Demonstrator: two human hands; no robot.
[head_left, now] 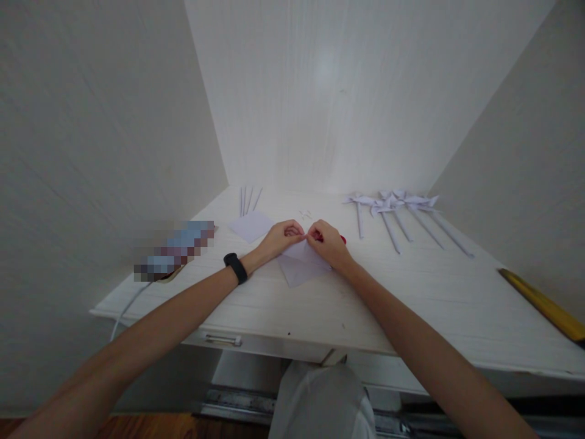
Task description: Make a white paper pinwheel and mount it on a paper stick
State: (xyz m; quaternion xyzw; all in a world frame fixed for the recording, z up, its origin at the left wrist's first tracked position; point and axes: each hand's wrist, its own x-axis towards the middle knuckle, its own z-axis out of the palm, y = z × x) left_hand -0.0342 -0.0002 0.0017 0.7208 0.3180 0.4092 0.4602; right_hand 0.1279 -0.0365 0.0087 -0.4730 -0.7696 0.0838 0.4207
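A white sheet of paper [304, 262] lies under my hands near the middle of the table. My left hand [287, 236] pinches its far edge with thumb and fingertips, and a black band circles that wrist. Just beside it, my right hand [326, 241] pinches the same edge, the fingertips of both hands almost touching. Behind my right hand a small red object [342, 239] partly shows; its kind is hidden. Small white scraps [305, 214] lie beyond my fingers. Left of my hands rests another white paper square [251, 226].
Several thin paper sticks [248, 201] lie at the back left. Several paper pinwheels [393, 202] on sticks lie at the back right. A blurred-out phone-like device [176, 251] with a white cable [130, 305] sits left. A yellow object [543, 305] lies at the right edge. Walls enclose the table [434, 305].
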